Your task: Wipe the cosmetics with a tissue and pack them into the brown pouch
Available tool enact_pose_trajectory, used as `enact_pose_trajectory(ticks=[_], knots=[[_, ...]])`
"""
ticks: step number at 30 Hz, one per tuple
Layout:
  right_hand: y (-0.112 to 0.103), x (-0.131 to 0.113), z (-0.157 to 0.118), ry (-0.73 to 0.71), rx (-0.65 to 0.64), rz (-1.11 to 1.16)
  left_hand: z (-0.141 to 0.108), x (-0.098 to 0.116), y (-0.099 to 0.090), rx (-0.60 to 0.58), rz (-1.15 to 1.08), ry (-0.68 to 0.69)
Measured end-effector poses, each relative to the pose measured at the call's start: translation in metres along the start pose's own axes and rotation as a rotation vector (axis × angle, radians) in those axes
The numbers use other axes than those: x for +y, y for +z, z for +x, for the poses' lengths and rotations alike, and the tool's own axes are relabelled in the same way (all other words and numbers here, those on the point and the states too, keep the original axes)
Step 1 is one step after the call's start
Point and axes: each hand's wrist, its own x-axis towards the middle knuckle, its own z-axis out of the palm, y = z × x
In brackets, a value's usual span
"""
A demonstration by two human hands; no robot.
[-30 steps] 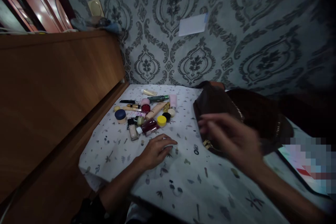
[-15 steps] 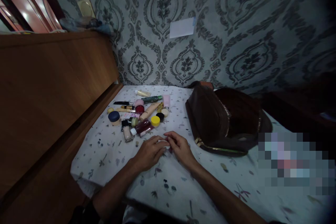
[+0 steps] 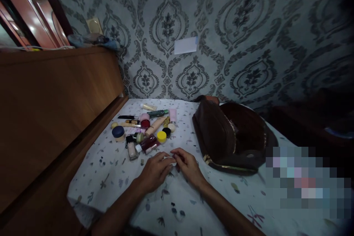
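My left hand (image 3: 157,169) and my right hand (image 3: 189,166) meet over the patterned sheet, fingertips close together. Both have their fingers curled in around something small; a dark reddish bit shows under the right fingers, too hidden to name. Just beyond them lie a pink-tinted tube (image 3: 152,148), a dark red bottle with a white cap (image 3: 148,142) and a yellow-lidded jar (image 3: 162,136). To the left stand a pale bottle with a black cap (image 3: 132,150) and a navy-lidded jar (image 3: 118,133). A beige tube (image 3: 155,126) and a pink tube (image 3: 172,115) are farther back.
An open brown leather bag (image 3: 215,136) sits to the right of my hands. On the left, a wooden cabinet (image 3: 58,107) borders the sheet (image 3: 116,188). The patterned wall (image 3: 166,77) rises behind. At the far right is a blurred-out patch (image 3: 304,182).
The view has tilted up a little, so everything sits lower in the picture. My hands stay together in nearly the same pose, and the cosmetics and bag keep their places.
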Motion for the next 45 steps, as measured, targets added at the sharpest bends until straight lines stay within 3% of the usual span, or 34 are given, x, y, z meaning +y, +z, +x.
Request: enact_pose_trajectory(ticks=[15,24,27,30,32,34,35,40,45], knots=[[0.000,0.002,0.001,0.038,-0.006,-0.004,-0.001,0.001,-0.002,-0.035,0.035,-0.008],[0.000,0.004,0.000,0.034,-0.010,-0.017,-0.002,0.002,-0.002,0.024,0.045,-0.011],[0.000,0.006,-0.001,0.087,-0.022,0.013,0.003,-0.009,-0.020,0.198,0.059,-0.113],[0.001,0.006,-0.001,0.118,-0.025,0.035,0.018,-0.030,-0.060,0.277,0.219,-0.339],[0.002,0.005,-0.001,0.122,-0.024,0.043,0.032,-0.047,-0.090,0.069,0.431,-0.488],[0.002,0.004,-0.001,0.115,-0.015,0.049,0.047,-0.063,-0.113,-0.280,0.618,-0.583],[0.002,0.003,-0.001,0.108,-0.010,0.051,0.053,-0.070,-0.120,-0.349,0.631,-0.588],[0.001,-0.001,-0.002,0.082,-0.011,0.033,0.075,-0.102,-0.124,-0.583,0.641,-0.579],[0.001,-0.005,-0.003,0.083,-0.017,0.034,0.088,-0.125,-0.124,-0.723,0.625,-0.543]])
